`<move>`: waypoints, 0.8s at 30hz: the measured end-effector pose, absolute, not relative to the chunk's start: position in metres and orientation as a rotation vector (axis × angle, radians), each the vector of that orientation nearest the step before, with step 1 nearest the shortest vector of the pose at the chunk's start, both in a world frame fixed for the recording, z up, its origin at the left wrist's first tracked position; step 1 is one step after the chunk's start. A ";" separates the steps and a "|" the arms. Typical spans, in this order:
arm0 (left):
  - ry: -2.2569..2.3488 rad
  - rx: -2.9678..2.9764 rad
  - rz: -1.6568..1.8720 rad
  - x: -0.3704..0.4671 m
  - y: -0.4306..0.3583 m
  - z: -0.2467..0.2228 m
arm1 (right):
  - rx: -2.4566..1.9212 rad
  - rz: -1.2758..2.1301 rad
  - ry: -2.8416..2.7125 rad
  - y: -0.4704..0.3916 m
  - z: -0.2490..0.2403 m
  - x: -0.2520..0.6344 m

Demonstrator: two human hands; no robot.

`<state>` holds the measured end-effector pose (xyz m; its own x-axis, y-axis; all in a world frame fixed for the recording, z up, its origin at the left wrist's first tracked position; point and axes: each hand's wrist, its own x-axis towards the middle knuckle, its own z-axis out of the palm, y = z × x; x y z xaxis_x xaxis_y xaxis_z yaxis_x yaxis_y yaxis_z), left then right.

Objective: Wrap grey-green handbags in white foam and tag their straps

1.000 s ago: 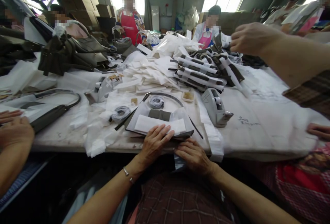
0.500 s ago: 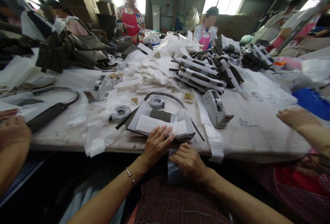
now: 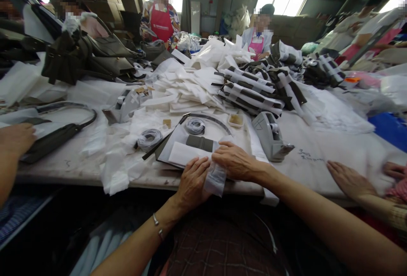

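Observation:
A dark bag (image 3: 163,145) lies at the table's front edge, its upper side covered by white sheets and a folded white strip (image 3: 187,154). My left hand (image 3: 194,181) rests flat on the bag's near edge, fingers stretched. My right hand (image 3: 233,160) has its fingers closed on a translucent film strip (image 3: 216,179), which hangs down between the two hands. Behind the strip a dark tab (image 3: 199,143) shows. The bag's strap curves round a wrapped coil (image 3: 195,126).
Right of the bag stands a grey tape dispenser (image 3: 270,138); another (image 3: 125,105) is at the left. White sheets (image 3: 190,89) and wrapped dark bundles (image 3: 251,91) are piled behind. Other people's hands are at far left (image 3: 15,140) and right (image 3: 352,180).
My right hand has risen from below the table edge onto the bag, bringing the film strip up. The neighbours' hands have also shifted, and the view has moved slightly.

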<state>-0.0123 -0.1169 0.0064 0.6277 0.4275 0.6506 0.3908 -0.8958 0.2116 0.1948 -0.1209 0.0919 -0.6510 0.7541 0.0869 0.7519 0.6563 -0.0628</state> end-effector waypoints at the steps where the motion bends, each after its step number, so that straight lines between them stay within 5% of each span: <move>1: 0.725 2.749 1.151 -0.010 -0.118 0.007 | -1.249 -0.006 -2.801 -0.120 0.094 0.198; 17: 0.989 2.524 1.252 0.016 -0.127 0.019 | -1.069 0.210 -2.463 -0.123 0.068 0.222; 24: 1.205 2.515 1.227 0.029 -0.127 0.027 | -1.583 0.503 -2.130 -0.117 0.064 0.220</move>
<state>0.0294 -0.1265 0.0273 0.3639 0.6898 0.6259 0.6135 -0.6831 0.3962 0.2203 -0.1171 0.0638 -0.2502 0.9597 0.1279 0.8008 0.2794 -0.5297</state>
